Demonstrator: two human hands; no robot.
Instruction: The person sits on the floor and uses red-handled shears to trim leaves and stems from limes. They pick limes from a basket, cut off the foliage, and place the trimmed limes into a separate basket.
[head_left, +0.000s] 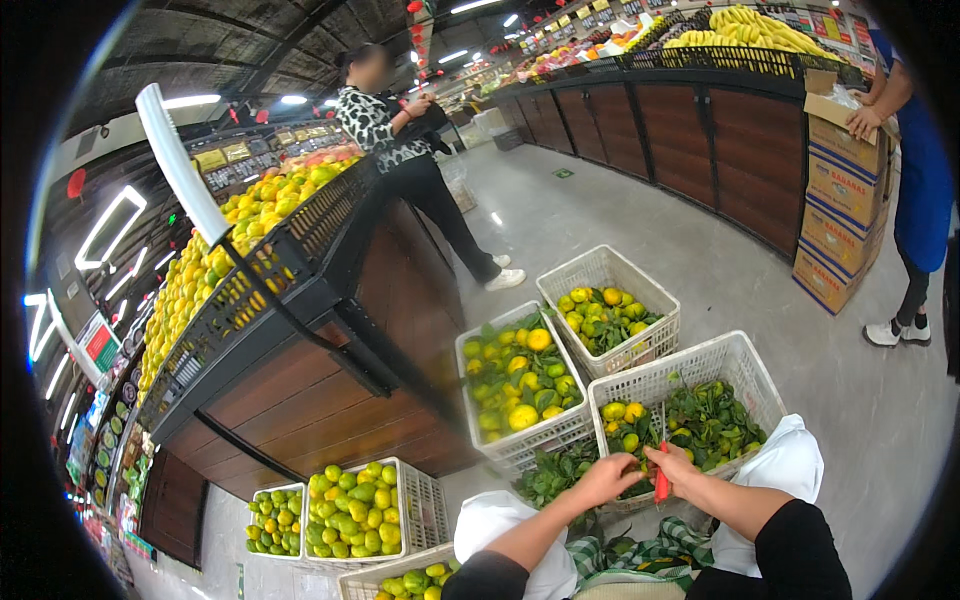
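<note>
My right hand (677, 466) grips a red-handled cutting tool (661, 484), probably snips, its thin metal end pointing away from me. Beside it, my left hand (611, 478) has bent fingers reaching over the crate's near side; whether anything is between them is hidden. Both hands are above the near edge of a white plastic crate (701, 361). Inside that crate lie green-yellow mandarins (615, 411) on the left and a heap of leafy mandarins (712, 420) on the right. Cut green leaves (555, 472) are piled left of my hands, outside the crate.
Further white crates of mandarins (517, 375) (609, 311) stand ahead, with more mandarin crates (352, 517) at lower left. A wood-panelled fruit stand (322, 390) rises on the left. One person (386, 127) stands beside it. Another in a blue apron (926, 180) touches stacked banana boxes (844, 210).
</note>
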